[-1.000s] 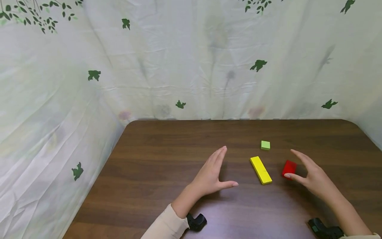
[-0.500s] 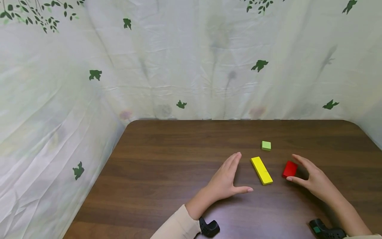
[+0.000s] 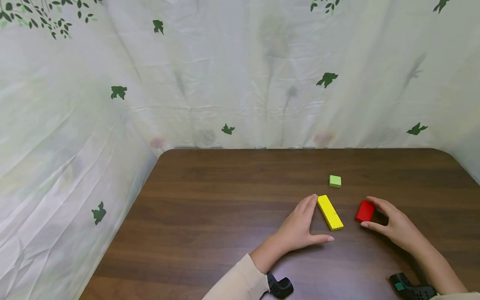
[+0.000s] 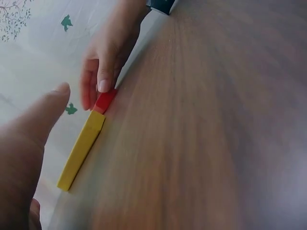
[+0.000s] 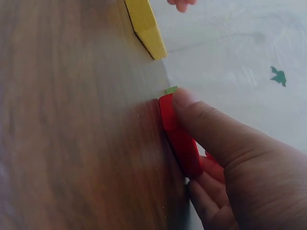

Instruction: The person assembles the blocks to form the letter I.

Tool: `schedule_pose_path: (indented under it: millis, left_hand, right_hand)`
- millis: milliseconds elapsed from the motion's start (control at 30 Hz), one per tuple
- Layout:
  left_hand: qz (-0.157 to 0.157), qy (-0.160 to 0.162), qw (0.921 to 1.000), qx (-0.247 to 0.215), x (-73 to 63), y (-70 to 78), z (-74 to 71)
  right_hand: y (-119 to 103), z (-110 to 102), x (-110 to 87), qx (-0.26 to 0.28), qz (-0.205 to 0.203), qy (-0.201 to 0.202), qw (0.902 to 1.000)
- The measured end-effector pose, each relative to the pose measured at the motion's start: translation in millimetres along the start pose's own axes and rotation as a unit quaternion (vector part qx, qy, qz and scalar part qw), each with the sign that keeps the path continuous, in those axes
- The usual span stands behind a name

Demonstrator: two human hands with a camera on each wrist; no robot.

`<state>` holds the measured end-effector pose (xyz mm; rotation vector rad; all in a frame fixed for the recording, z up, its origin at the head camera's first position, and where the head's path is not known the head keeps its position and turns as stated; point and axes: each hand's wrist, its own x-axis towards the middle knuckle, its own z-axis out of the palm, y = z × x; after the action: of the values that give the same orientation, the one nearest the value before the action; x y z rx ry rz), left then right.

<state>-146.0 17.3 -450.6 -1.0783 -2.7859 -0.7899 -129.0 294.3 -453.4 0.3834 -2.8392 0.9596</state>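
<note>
three blocks on a dark brown wood-grain table (image 3: 210, 196): one yellow, one red, one light green, all lying right of the table's middle in the head view.

left hand (image 3: 298, 231): fingers straight and held together, thumb spread wide, nothing held. fingertips are at or just beside the far end of the yellow block (image 3: 330, 212); actual contact cannot be told. thumb points past the near end of the same block, apart from it. block lies flat, long side slanting, its far end toward the left.

right hand (image 3: 393, 225): curved about the red block (image 3: 364, 211), pinching it between thumb and fingers. in the right wrist view the thumb overlaps one end of the block, fingers at the other end. red block is shorter than the yellow one and lies to its right, with a gap between.

green block (image 3: 335, 181): smallest of the set, beyond the yellow one and touching neither hand. right wrist view shows only a sliver of it by the thumb.

both wrists carry black devices (image 3: 280, 286); a cream sleeve (image 3: 238, 281) covers the left forearm. behind the table hangs a pale curtain (image 3: 247, 83) printed with dark green birds (image 3: 327, 80) and leafy sprigs (image 3: 45, 16).
</note>
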Motion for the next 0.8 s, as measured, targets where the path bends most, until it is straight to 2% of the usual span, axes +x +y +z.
schedule_pose_path:
  millis: [467, 600, 800]
  left_hand:
    - [-0.026, -0.030, 0.9984, 0.041, 13.1, 1.4, 16.0]
    - [-0.044, -0.034, 0.9970, 0.054, 16.2, 3.1, 17.3]
    - [-0.060, -0.024, 0.9958, 0.064, 20.5, 3.7, 18.7]
  right_hand:
    - [-1, 1, 0.2, 0.001, 0.000, -0.005, 1.0000]
    - [-1, 1, -0.1, -0.002, -0.002, -0.006, 1.0000]
    - [-1, 0, 0.0, -0.001, 0.004, -0.008, 1.0000]
